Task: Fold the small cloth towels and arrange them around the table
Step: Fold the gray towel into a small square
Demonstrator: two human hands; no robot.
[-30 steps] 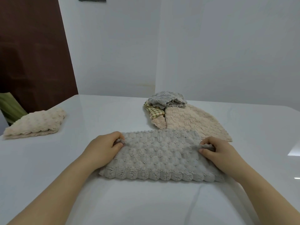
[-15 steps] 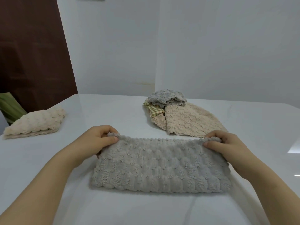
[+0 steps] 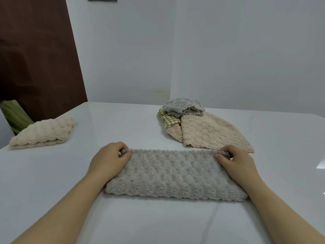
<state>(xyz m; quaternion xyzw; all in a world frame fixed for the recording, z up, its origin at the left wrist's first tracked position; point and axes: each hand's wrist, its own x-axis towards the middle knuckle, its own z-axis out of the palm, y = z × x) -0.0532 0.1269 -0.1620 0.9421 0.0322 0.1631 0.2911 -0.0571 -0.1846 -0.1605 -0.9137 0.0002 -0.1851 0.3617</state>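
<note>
A grey bubble-textured towel (image 3: 173,175) lies folded in half as a wide strip on the white table (image 3: 123,124) in front of me. My left hand (image 3: 109,161) pinches its far left corner. My right hand (image 3: 237,162) pinches its far right corner. Both hands rest on the cloth. A folded cream towel (image 3: 44,133) sits at the table's left edge. Behind the grey towel is a loose pile: a beige towel (image 3: 211,134) spread flat, a green checked cloth (image 3: 169,119) and a crumpled grey towel (image 3: 182,107) on top.
White walls stand close behind the table. A dark brown panel (image 3: 38,55) is at the back left, with a green object (image 3: 14,115) beside the table's left corner.
The far edge of the grey towel was lifted and carried away from me, then laid flat again. Both hands kept hold of the corners and now lie lower on the table.
</note>
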